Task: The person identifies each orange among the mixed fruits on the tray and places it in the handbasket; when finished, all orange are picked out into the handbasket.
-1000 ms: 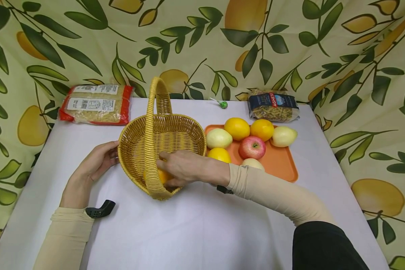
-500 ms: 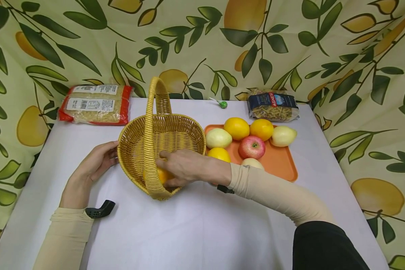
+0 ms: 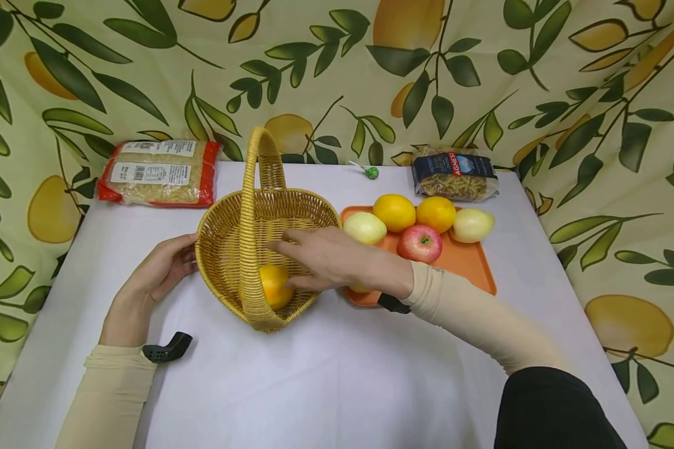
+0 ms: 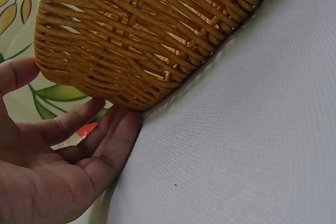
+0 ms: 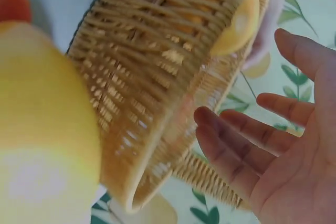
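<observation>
A wicker basket [image 3: 219, 249] with a tall arched handle stands on the white-covered table. Against its left side rests my left hand [image 3: 165, 268]; the left wrist view has its thumb near the rim and its fingertips by the basket's base. One orange [image 3: 278, 284] lies inside the basket at the near end, partly behind the handle. Over the basket's right part, my right hand [image 3: 337, 259] holds nothing. Its fingers [image 5: 257, 135] are spread and relaxed, apart from the orange in the right wrist view.
Right of the basket, an orange tray [image 3: 472, 268] bears a red apple [image 3: 420, 244], pale fruits [image 3: 472, 225] and yellow fruits [image 3: 394, 213], some hidden by my right arm. Behind are a red-edged bag [image 3: 160, 173], a green lollipop [image 3: 372, 173] and a pasta bag [image 3: 455, 174].
My right hand has let go of the orange and moved up and to the right, leaving the orange in the basket. The left hand and basket stay put.
</observation>
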A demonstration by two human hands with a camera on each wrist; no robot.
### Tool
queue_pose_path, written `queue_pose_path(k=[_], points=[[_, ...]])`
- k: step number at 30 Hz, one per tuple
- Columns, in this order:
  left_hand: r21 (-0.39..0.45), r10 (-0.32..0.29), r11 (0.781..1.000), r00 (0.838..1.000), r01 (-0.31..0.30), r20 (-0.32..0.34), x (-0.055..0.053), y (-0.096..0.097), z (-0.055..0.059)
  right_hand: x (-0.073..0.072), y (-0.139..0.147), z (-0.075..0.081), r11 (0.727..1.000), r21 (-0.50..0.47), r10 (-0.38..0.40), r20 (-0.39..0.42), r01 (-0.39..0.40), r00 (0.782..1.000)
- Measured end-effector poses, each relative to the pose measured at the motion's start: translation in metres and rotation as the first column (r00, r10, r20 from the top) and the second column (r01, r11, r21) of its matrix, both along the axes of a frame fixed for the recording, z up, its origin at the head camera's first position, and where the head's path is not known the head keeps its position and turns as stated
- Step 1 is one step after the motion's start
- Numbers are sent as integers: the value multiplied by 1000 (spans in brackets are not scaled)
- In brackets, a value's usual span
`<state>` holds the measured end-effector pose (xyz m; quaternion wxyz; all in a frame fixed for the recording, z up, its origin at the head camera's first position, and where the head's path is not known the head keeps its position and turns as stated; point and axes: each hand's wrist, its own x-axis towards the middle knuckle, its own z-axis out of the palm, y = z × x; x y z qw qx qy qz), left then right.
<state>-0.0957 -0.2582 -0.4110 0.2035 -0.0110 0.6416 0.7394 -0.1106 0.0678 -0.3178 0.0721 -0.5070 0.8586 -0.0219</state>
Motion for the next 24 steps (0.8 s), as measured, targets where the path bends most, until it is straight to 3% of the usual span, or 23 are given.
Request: queue_pose_path(k=[7,13,19,24], points=[[1,2,1000,1000,-2,7,-1,0,0,-10,46,10,989,-105,-108,-11,106,994],[13,1,1000,1000,-1,5,-1,0,0,-23,100,19,951,-177,-257,5,254,966],[15,8,1000,1000,-9,9,0,0,-1,-32,149,24,879,-156,-448,55,451,892],[19,11,1000,1000,-11,9,0,0,0,-37,184,22,819,-149,-551,70,555,832]])
